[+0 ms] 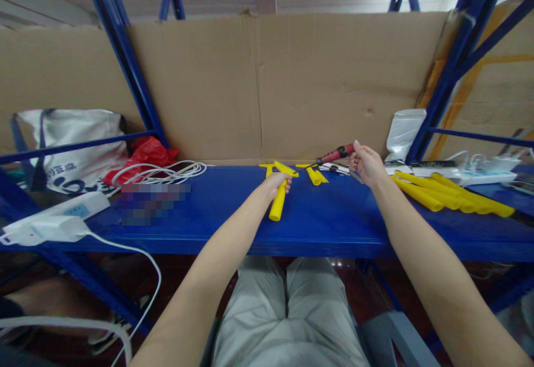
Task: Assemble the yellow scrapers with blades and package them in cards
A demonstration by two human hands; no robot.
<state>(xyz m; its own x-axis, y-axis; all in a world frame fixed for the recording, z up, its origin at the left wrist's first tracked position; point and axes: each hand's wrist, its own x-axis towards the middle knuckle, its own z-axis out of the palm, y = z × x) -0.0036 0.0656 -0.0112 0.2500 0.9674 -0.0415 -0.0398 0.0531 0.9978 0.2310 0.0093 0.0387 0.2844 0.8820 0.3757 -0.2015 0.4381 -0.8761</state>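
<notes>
My left hand [278, 182] is closed around a yellow plastic T-shaped piece [277, 202] that stands on the blue shelf [325, 222]. A red-handled screwdriver [334, 155] is gripped in my right hand [367, 164], its dark tip pointing left toward the top of the yellow piece. Just behind, a second yellow T-shaped piece [314, 174] lies on the shelf between my hands.
Several long yellow tubes [450, 194] lie to the right, beside a white power strip [484, 177] and a white bag [404, 132]. To the left are coiled white cables [167, 172], a red bag [144, 154], a white tote [75, 144] and chargers [54, 219]. Cardboard backs the shelf.
</notes>
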